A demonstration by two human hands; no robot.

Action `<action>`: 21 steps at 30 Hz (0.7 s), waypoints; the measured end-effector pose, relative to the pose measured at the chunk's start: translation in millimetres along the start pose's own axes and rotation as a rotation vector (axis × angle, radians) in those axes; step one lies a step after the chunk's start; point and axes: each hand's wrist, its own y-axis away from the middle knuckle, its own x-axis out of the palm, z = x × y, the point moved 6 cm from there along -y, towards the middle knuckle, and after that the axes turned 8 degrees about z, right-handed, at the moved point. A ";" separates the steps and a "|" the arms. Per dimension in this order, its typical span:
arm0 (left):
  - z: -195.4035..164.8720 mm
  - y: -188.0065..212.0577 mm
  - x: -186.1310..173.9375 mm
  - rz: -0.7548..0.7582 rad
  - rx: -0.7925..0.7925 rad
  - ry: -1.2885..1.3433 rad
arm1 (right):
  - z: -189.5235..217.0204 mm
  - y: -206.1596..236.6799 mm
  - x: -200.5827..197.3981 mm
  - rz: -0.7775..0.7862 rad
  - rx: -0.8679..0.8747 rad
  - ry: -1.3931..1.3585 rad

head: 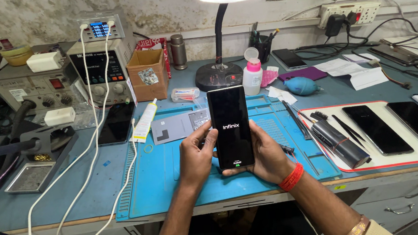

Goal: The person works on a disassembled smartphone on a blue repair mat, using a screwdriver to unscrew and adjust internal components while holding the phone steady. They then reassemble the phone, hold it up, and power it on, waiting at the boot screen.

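Observation:
I hold a black smartphone (230, 126) upright above the blue work mat (164, 178), its dark screen facing me with small white start-up lettering on it. My left hand (196, 154) grips its left edge, thumb against the side. My right hand (266, 155) cups the right edge and bottom corner, with a red thread band on that wrist. Behind the phone on the mat lie a grey phone back panel (176, 126) and a white glue tube (145, 120).
Soldering station and power supply (102, 66) stand back left, with white cables (90, 159) trailing over the front edge. A ring lamp (222, 39) and alcohol bottle (252, 77) stand behind. Two dark phones (376, 129) and tweezers lie on a red-edged mat at right.

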 end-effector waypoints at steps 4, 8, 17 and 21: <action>0.3 -0.7 -0.5 -0.018 -0.016 -0.002 | -0.4 -0.6 -0.5 -0.025 0.008 0.018; -0.1 -0.4 -1.1 -0.016 -0.007 -0.027 | -0.8 -0.3 -0.9 -0.027 0.008 0.025; -2.3 -0.4 -0.8 -0.025 -0.016 -0.032 | -1.0 -0.1 -0.7 -0.033 0.020 0.021; -1.6 0.5 0.4 -0.016 -0.023 -0.023 | -0.5 0.8 -1.1 -0.044 0.017 0.035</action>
